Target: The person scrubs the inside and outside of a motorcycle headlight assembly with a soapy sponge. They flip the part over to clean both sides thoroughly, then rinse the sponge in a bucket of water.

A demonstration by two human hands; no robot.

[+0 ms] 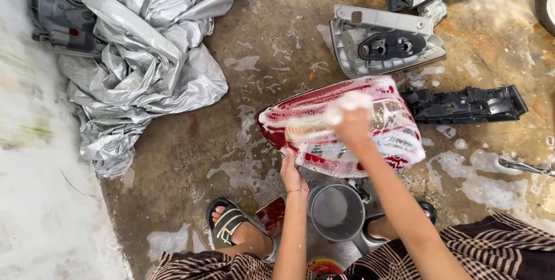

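Head view, scanning from the left edge. A grey moulded lamp housing (58,8) is lying at top left, partly under a crumpled silver cover sheet (144,54) that is spreading across the wet concrete floor (191,153); neither is showing suds. Lower centre, a foot in a black striped sandal (227,222) is resting on the floor, with a small dark red piece (272,215) lying just beside it. The left hand (292,175) is gripping the lower edge of the red tail-lamp lens (341,126), fingers closed on the rim, holding it tilted up off the floor in the middle of the frame. A grey round bucket (337,212) is standing just below the lens, between the feet. The right hand (352,122) is pressing on the face of the lens, closed around a brush (309,128) with pale bristles; the hand itself is coated in foam. Lather is covering most of the lens face, thickest along the lower and right edges, so scrubbing appears well under way; no rinsing is showing yet, as the foam is sitting unbroken. Above, a grey-white lamp backing (384,45) is lying rear side up, with foam patches on the floor near it. To the right, a black bulb-holder plate (465,105) is lying flat, apparently unsoaped. At far right a metal tool tip (523,167) is entering the frame.
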